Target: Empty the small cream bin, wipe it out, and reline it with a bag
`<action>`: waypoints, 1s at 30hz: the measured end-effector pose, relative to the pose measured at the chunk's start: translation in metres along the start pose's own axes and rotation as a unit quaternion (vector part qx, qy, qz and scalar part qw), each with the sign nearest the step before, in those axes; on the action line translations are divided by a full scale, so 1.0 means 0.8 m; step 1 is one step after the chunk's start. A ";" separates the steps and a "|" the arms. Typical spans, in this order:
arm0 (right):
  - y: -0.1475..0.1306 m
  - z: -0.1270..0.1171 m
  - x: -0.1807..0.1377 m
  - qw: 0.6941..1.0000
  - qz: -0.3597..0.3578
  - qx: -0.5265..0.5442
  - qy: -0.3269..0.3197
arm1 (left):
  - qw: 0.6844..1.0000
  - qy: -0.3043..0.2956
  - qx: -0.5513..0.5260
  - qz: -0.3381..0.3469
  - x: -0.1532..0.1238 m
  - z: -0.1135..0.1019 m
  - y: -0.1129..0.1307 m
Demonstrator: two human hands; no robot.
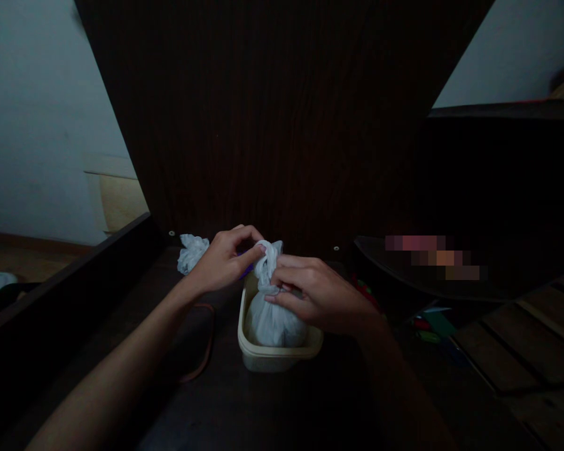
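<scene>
A white plastic bag point(270, 322), tied at the top, sits in a cream plastic tub point(282, 358) on a dark surface. My left hand point(223, 258) pinches the knotted top of the bag from the left, fingers curled. On the right, my right hand point(317, 291) grips the neck of the bag just below the knot, fingers closed round it. Something dark shows through the bag's lower part.
A crumpled white bag point(191, 250) lies behind my left hand. A thin orange loop point(205, 347) rests on the dark surface left of the tub. A dark wooden panel point(282, 125) stands behind. Small colourful items point(423, 329) lie at the right near wooden slats point(521, 351).
</scene>
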State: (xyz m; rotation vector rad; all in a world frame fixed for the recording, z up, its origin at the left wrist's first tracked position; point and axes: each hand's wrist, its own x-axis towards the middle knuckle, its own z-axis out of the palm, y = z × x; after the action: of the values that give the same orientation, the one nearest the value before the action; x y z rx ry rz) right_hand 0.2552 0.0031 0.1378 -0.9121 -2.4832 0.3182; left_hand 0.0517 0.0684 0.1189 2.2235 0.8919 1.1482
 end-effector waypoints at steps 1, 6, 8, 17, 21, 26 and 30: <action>0.001 -0.003 -0.001 0.999 -0.021 0.025 -0.016 | 1.000 0.005 0.006 0.007 0.001 0.000 -0.004; 0.002 -0.014 -0.008 0.997 -0.020 0.057 -0.041 | 0.999 -0.004 -0.033 -0.018 0.002 0.002 -0.007; -0.001 -0.012 -0.008 0.999 0.042 0.018 -0.014 | 0.998 -0.015 -0.057 -0.035 0.001 0.005 0.001; -0.009 0.006 0.001 0.992 0.093 -0.082 0.021 | 0.979 -0.023 -0.172 -0.103 0.000 0.003 0.014; -0.001 -0.001 -0.001 0.997 0.057 -0.043 0.005 | 0.960 -0.054 -0.241 -0.134 0.002 -0.002 0.011; 0.004 -0.012 -0.006 0.999 0.009 0.001 -0.050 | 0.966 -0.058 -0.217 -0.125 0.001 -0.004 0.008; 0.005 -0.024 -0.009 0.994 -0.020 0.028 -0.101 | 0.988 -0.058 -0.128 -0.071 -0.001 -0.002 0.006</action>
State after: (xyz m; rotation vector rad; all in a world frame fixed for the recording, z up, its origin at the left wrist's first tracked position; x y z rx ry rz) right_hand 0.2720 0.0021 0.1504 -0.8424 -2.6587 0.4857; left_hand 0.0517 0.0648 0.1229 1.9648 0.7925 0.9953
